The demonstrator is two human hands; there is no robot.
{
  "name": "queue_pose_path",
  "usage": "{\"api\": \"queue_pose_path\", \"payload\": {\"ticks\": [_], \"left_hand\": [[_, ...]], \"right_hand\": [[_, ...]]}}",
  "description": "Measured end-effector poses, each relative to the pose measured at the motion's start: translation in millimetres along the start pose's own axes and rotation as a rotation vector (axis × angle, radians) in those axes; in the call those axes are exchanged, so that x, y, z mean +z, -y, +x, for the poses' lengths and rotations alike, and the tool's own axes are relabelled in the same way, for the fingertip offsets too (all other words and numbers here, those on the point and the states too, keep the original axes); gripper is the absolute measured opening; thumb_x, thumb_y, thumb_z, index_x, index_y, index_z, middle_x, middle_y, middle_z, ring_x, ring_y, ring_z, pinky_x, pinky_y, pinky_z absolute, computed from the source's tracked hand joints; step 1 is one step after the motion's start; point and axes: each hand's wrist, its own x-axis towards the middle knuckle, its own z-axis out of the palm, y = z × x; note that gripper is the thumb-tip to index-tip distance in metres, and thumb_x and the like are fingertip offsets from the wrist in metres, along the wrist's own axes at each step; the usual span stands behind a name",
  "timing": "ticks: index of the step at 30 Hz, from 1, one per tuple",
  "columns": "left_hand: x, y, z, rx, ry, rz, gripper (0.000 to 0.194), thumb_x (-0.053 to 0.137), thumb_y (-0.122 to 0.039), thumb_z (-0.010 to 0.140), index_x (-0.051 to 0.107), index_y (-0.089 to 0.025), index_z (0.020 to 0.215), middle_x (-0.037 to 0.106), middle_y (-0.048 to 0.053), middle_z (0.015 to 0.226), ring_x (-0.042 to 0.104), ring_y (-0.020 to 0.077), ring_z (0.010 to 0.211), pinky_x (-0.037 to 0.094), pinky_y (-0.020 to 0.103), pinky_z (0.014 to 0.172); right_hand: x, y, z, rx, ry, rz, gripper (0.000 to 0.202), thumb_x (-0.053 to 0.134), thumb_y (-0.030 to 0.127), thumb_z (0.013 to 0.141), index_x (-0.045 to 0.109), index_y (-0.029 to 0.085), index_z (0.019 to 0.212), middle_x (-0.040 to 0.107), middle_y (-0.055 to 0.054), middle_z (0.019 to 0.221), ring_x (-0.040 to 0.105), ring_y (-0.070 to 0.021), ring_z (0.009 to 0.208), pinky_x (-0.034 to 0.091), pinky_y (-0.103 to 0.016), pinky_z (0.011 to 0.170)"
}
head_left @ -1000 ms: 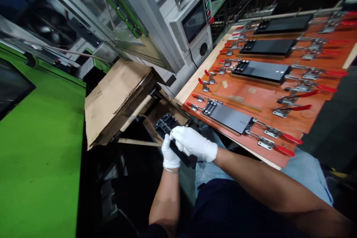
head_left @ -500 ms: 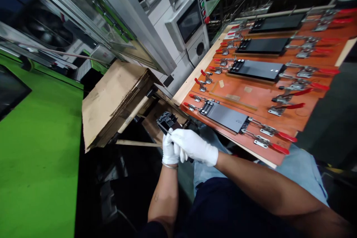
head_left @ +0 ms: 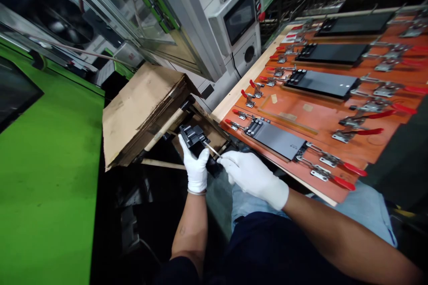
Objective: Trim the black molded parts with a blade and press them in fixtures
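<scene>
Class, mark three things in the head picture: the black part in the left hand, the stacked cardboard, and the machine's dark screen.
Black part (head_left: 192, 135): head view, its ridged upper end.
Cardboard (head_left: 142, 102): head view, top face of the stack.
Screen (head_left: 239, 16): head view, middle of the display.

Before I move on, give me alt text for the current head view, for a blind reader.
A white-gloved left hand holds a black ridged part while a white-gloved right hand points a thin light-coloured rod at it. Beside them, four flat rectangular grey-to-black panels lie on an orange board among red-handled metal clamps; a brown cardboard stack is at left.
</scene>
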Motion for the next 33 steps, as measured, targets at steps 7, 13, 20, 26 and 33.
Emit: {"api": "queue_pose_path", "payload": {"ticks": [7, 13, 20, 26, 33], "left_hand": [[-12.3, 3, 4, 0.19, -0.027, 0.279, 0.106, 0.092, -0.028, 0.064, 0.039, -0.027, 0.156, 0.037, 0.01, 0.161, 0.032, 0.0308, 0.15, 0.02, 0.042, 0.125], [-20.2, 6, 0, 0.207, -0.004, 0.264, 0.107, 0.095, -0.027, 0.057, 0.045, -0.025, 0.152, 0.041, 0.012, 0.159, 0.034, 0.0319, 0.149, 0.021, 0.04, 0.124], [-13.8, -16, 12, -0.187, -0.003, -0.423, 0.058, 0.068, -0.067, 0.08, 0.072, -0.02, 0.114, 0.072, 0.011, 0.119, 0.065, 0.0307, 0.118, 0.046, 0.048, 0.108], [11.1, -54, 19, -0.168, 0.074, -0.543, 0.075, 0.045, -0.086, 0.082, 0.069, -0.025, 0.12, 0.069, 0.009, 0.122, 0.057, 0.0305, 0.124, 0.051, 0.043, 0.099], [22.6, -62, 13, -0.177, 0.146, -0.638, 0.074, 0.047, -0.087, 0.081, 0.07, -0.023, 0.112, 0.072, 0.01, 0.109, 0.052, 0.0337, 0.128, 0.049, 0.046, 0.1]], "right_hand": [[-1, 7, 1, 0.031, 0.008, -0.426, 0.029, 0.045, 0.023, 0.102, 0.066, 0.017, 0.083, 0.072, -0.008, 0.076, 0.068, -0.0185, 0.067, 0.039, -0.026, 0.059], [-11, -25, 16, 0.181, -0.066, -0.719, 0.03, 0.044, 0.022, 0.101, 0.073, 0.015, 0.101, 0.076, -0.017, 0.092, 0.074, -0.0312, 0.089, 0.053, -0.034, 0.073], [-16, -49, 1, -0.011, -0.178, -0.232, 0.031, 0.041, 0.019, 0.101, 0.07, 0.012, 0.11, 0.075, -0.014, 0.109, 0.071, -0.0235, 0.104, 0.054, -0.031, 0.093], [-4, -29, -36, -0.183, -0.221, -0.113, 0.031, 0.04, 0.023, 0.102, 0.07, 0.018, 0.107, 0.075, -0.009, 0.109, 0.071, -0.0214, 0.102, 0.056, -0.033, 0.094], [4, -19, -37, -0.229, -0.288, -0.259, 0.033, 0.041, 0.017, 0.1, 0.071, 0.012, 0.114, 0.074, -0.012, 0.115, 0.07, -0.024, 0.108, 0.054, -0.039, 0.103]]}}
